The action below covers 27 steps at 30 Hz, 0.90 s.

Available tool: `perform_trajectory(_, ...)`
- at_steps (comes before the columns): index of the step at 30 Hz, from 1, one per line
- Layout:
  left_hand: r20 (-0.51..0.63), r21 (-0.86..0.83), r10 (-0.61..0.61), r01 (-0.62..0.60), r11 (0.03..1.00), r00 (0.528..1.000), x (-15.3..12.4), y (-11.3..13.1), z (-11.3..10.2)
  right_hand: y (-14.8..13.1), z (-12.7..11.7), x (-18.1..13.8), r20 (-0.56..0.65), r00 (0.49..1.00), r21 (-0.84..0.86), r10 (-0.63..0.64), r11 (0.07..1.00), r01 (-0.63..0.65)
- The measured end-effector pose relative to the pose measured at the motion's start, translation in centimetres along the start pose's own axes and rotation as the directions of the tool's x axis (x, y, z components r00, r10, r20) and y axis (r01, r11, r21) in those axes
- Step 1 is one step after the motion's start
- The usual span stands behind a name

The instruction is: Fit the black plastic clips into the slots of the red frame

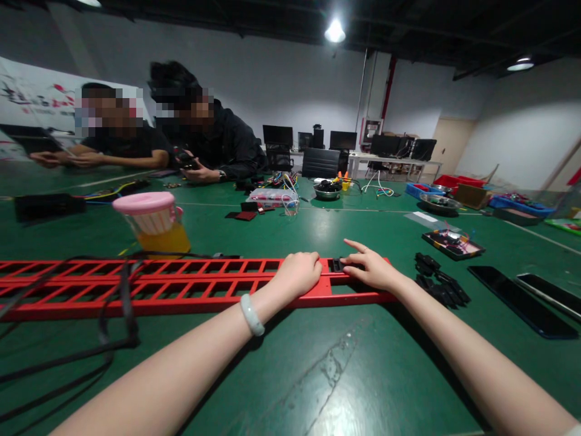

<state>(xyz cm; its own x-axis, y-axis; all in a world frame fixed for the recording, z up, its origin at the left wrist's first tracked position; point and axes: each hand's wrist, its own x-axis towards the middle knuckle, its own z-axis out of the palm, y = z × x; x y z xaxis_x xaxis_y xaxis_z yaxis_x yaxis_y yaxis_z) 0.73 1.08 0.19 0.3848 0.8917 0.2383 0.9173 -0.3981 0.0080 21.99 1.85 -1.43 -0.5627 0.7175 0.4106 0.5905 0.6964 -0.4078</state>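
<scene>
A long red ladder-like frame (177,294) with rows of slots lies across the green table in front of me. My left hand (299,272) is closed over the frame, its fingers curled down behind the far rail. At the frame's right part, a small black plastic part (336,265) sits in an opening. My right hand (370,266) reaches in from the right with its fingers apart. Its lower fingertips touch the black part's right side, while one finger points up and away. Whether they grip the part cannot be made out.
Black cables (127,303) drape over the frame's left end. Behind it stands a pink-lidded cup (149,221). Black plastic pieces (440,281) and phones (521,300) lie right. A metal bowl (327,189) stands farther back. Two people sit across the table at left.
</scene>
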Motion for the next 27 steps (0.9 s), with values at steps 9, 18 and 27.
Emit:
perform_trajectory(9, 0.012, -0.006, -0.002, 0.002, 1.0, 1.0, 0.1, 0.0, -0.3, 0.0, -0.4, -0.6, 0.048, 0.998, 0.032, 0.031, 0.999, -0.032)
perform_trajectory(18, 0.016, -0.012, 0.008, -0.007, 1.0, 1.0, 0.1, -0.2, -0.4, 8.2, -7.2, -4.9, -0.14, 0.918, -0.377, 0.372, 0.837, -0.397)
perform_trajectory(27, 0.006, -0.017, 0.0, 0.0, 1.0, 1.0, 0.2, -0.2, -0.3, 11.6, -9.4, -8.4, 0.139, 0.815, -0.315, 0.563, 0.805, -0.503)
